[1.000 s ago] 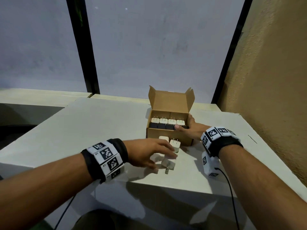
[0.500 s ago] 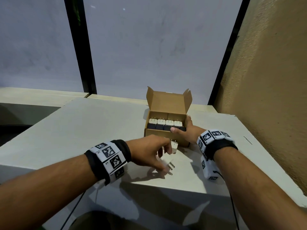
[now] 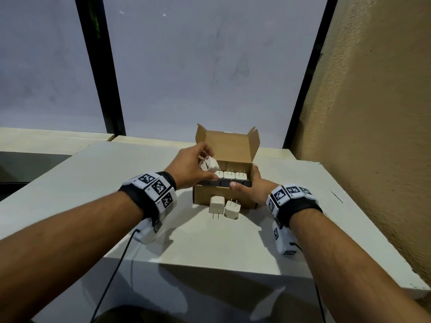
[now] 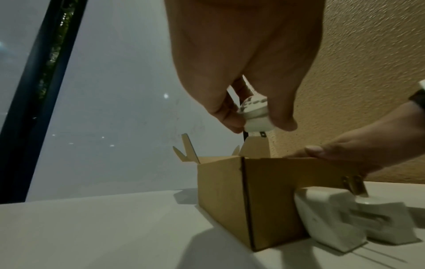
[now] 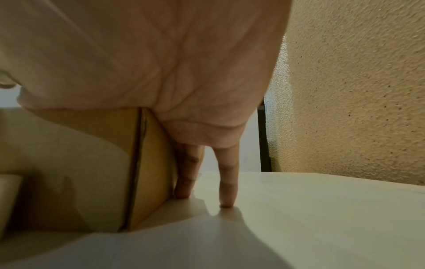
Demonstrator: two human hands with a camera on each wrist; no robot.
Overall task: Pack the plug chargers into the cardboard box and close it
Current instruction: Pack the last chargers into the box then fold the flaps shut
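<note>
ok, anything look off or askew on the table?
Minor only: of the two loose chargers in front of the cardboard box, the left charger lies tipped over, prongs toward the person, while the right charger stands prongs up like the packed ones. No damage or spill visible.

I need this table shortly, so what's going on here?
A person is packing white plug chargers into an open cardboard box. The left hand has one charger in its grip above the box's left end. The right hand braces the box's right front corner, fingers straight down its side. Two more chargers wait on the table in front; the lid is up.
</note>
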